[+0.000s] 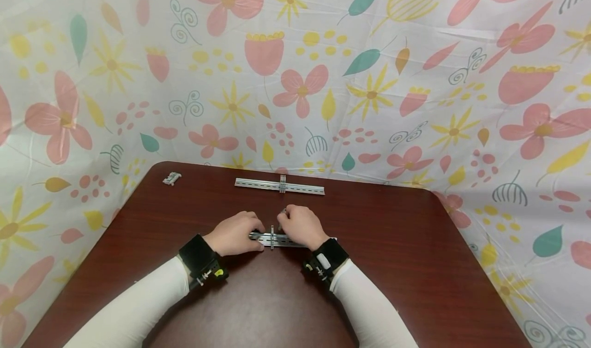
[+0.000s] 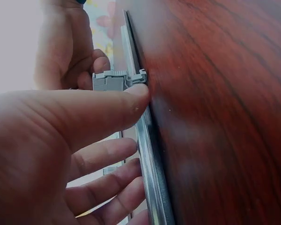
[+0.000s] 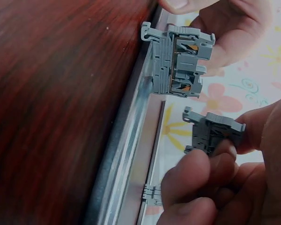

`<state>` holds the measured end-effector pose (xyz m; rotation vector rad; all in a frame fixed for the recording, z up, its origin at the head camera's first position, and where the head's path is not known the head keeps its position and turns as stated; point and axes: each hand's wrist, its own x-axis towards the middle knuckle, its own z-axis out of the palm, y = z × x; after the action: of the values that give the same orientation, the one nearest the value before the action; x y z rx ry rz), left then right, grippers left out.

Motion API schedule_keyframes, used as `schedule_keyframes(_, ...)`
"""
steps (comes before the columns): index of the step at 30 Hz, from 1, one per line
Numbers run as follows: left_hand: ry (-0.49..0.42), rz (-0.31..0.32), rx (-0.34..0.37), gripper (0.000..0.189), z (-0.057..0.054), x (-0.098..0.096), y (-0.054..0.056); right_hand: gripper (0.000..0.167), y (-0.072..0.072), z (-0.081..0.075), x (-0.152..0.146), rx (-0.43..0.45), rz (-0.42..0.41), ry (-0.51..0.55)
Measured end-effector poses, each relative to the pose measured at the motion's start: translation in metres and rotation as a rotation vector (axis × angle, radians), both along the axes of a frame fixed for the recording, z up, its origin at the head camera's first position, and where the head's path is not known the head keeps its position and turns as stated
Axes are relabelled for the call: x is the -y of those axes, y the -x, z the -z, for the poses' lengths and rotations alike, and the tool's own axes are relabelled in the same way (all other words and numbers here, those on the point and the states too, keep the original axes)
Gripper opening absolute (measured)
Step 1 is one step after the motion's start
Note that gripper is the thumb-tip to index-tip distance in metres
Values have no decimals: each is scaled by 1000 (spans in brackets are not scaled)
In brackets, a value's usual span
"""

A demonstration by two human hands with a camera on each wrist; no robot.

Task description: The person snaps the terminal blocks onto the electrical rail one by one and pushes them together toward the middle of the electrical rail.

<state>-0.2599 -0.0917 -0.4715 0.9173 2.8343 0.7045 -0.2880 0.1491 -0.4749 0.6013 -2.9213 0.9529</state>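
Observation:
A slotted metal DIN rail lies on the table in front of me. My left hand grips its left end, thumb on the near side and fingers on the far side in the left wrist view. One grey terminal block stands upright on the rail, just right of that hand. Above the rail, my right hand pinches a second grey terminal block between thumb and fingers. This block is apart from the rail and partly covered by the fingertips.
Farther back lies another DIN rail with several blocks clipped near its middle. A small cluster of loose grey pieces sits at the table's back left. Behind the brown table hangs a flowered curtain.

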Motion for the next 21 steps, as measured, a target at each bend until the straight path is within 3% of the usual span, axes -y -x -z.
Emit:
schedule_keyframes(13, 48, 8, -30, 29, 4, -1, 0, 43, -7, -5, 9, 88, 21, -164)
schedule_keyframes(21, 39, 1, -24, 29, 2, -1, -1, 46, -9, -8, 12, 115, 21, -200)
